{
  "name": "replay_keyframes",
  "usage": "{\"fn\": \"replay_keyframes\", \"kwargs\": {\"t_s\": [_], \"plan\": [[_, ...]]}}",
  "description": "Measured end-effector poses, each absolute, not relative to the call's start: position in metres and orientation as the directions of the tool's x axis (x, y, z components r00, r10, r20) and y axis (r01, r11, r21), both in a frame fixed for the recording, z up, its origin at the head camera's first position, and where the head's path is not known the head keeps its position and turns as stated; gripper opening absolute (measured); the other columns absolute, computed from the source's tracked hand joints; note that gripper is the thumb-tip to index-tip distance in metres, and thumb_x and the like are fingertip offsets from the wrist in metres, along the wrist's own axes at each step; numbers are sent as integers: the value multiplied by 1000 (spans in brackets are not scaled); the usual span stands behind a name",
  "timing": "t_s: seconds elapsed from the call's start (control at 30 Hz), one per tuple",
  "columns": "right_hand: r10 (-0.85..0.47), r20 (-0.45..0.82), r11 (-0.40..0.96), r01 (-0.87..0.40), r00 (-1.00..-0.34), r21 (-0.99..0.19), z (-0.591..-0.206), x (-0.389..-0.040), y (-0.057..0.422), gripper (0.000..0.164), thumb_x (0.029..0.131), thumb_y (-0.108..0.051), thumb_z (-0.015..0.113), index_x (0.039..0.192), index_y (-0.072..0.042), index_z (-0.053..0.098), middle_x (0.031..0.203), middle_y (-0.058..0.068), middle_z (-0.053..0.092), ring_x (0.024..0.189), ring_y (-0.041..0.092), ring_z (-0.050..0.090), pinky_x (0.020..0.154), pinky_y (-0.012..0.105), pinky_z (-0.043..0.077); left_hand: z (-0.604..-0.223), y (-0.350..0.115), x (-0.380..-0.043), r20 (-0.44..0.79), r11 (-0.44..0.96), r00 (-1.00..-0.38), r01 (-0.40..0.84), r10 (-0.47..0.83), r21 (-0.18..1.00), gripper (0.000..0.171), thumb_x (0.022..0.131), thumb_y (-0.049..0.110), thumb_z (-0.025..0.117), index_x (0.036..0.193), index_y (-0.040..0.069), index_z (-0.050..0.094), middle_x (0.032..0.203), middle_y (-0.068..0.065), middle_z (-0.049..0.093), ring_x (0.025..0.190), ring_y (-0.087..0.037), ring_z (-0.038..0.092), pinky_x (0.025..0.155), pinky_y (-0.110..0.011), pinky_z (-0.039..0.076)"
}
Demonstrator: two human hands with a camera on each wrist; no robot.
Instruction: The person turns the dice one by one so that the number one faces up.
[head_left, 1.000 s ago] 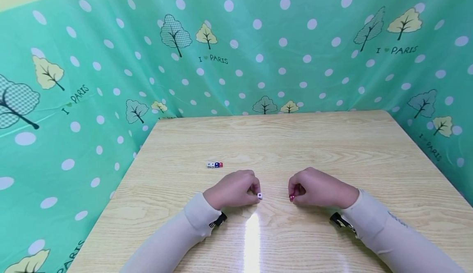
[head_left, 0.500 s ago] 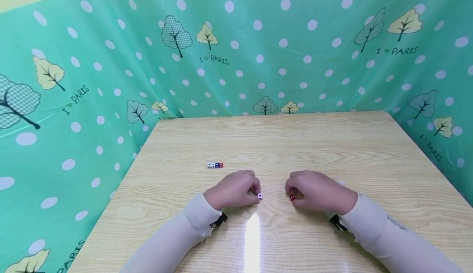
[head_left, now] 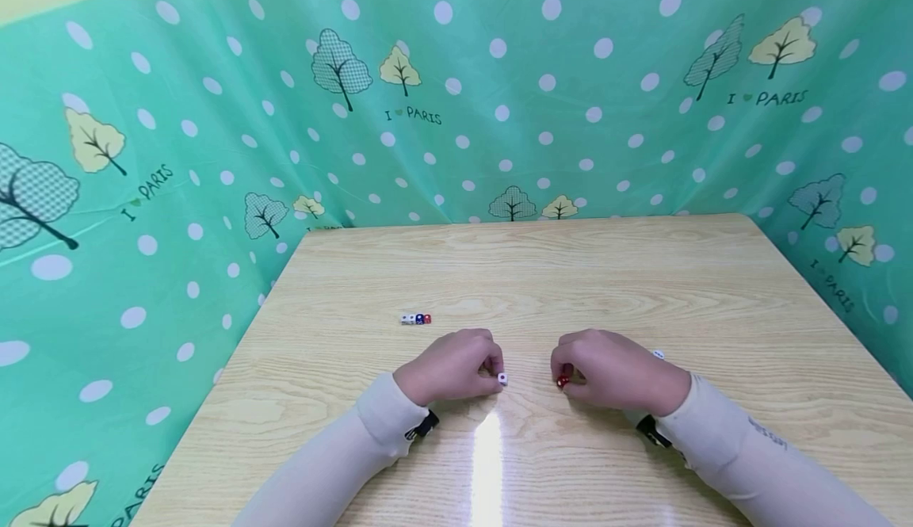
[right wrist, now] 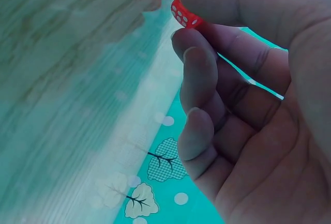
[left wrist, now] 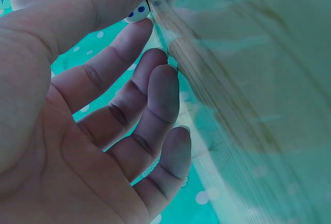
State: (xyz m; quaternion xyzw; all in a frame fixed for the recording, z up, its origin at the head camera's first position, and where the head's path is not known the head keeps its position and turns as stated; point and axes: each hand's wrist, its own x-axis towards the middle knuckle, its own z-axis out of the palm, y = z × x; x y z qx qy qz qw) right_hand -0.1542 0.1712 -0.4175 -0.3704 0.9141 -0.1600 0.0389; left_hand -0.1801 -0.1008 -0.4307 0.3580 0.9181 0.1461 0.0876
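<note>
My left hand (head_left: 452,364) pinches a white die (head_left: 502,379) between thumb and index finger, low over the table. In the left wrist view the white die (left wrist: 137,13) shows blue pips between thumb and fingertip, the other fingers loosely bent. Across a short gap, my right hand (head_left: 606,368) pinches a red die (head_left: 563,382) with thumb and fingers. The right wrist view shows several white pips on the red die (right wrist: 184,16), its remaining fingers curled toward the palm. Behind the right hand, a white die (head_left: 658,354) lies on the table, partly hidden by the wrist.
A short row of dice (head_left: 416,319), white, blue and red, sits on the wooden table (head_left: 528,273) beyond the left hand. A green dotted cloth (head_left: 456,115) hangs around the back and sides. A bright light reflection (head_left: 487,463) lies at the front.
My right hand has shifted slightly left and turned the red die in its fingers. The white die behind the right wrist has come into view. My left hand has stayed still.
</note>
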Motion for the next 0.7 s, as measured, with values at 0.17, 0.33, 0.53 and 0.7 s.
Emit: {"fn": "replay_keyframes", "kwargs": {"t_s": [0.17, 0.33, 0.53, 0.7], "plan": [[-690, 48, 667, -660, -723, -346, -415, -154, 173, 19, 84, -13, 82, 82, -28, 70, 78, -19, 59, 66, 1, 49, 61, 21, 46, -430, -101, -179, -55, 701, -729, 632, 683, 331, 14, 88, 32, 80, 80, 30, 69, 89, 12, 61, 78, -4, 53, 69, -22, 46], [-702, 59, 633, -660, -709, -406, -417, -157, 174, 19, 85, -13, 80, 82, -29, 70, 77, -19, 59, 66, 4, 53, 60, 21, 46, -430, -101, -178, -50, 699, -727, 634, 684, 331, 13, 88, 31, 80, 80, 29, 70, 90, 10, 62, 79, -5, 53, 69, -22, 46], [-695, 28, 611, -610, -719, -505, -422, -161, 177, 21, 85, -11, 78, 82, -30, 69, 73, -18, 61, 65, 5, 55, 60, 21, 47, -428, -100, -177, -56, 700, -728, 632, 684, 333, 12, 88, 30, 79, 80, 28, 70, 90, 10, 62, 79, -4, 53, 69, -22, 46], [-685, -14, 611, -564, -728, -555, -425, -163, 180, 21, 85, -10, 78, 82, -29, 70, 71, -16, 61, 63, 2, 52, 59, 21, 46, -427, -101, -177, -52, 698, -725, 637, 686, 326, 12, 89, 30, 79, 80, 29, 70, 90, 10, 62, 78, -4, 53, 68, -21, 45]]}}
